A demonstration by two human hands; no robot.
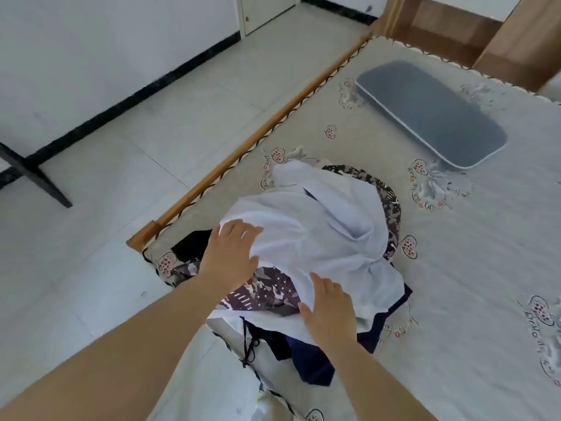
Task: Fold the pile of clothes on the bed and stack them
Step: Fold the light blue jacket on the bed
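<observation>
Right arm: bare, reaching forward from the lower edge of the view over the near corner of the bed.
Right hand [329,309]: palm down on the near hem of the crumpled white cotton garment [312,226]; fingers [318,282] spread and fairly straight, lying flat on the cloth, thumb out to the left. Nothing pinched as far as I can see.
Left arm: bare, stretched diagonally from the lower left corner.
Left hand [232,255]: resting on the left edge of the white garment, fingers apart and only loosely bent, thumb toward the middle of the heap; it presses rather than grips.
Pile of clothes [303,299]: heaped at the near left corner of the bed. White garment on top; under it a dark patterned fabric with pale blotches [267,291]; nearest me, dark navy pieces [315,360] with a black drawstring [249,344] hanging over the bed edge.
Bed: pale woven mat printed with heart and bear motifs [485,268], framed by a light wooden side rail [258,138].
Farther on the bed: a flat grey-blue rectangular pillow [431,112], well apart from the pile.
Room: pale tiled floor [106,147], white wall with black skirting, a white door [267,12] at the far end, wooden headboard [440,28] beyond the pillow.
</observation>
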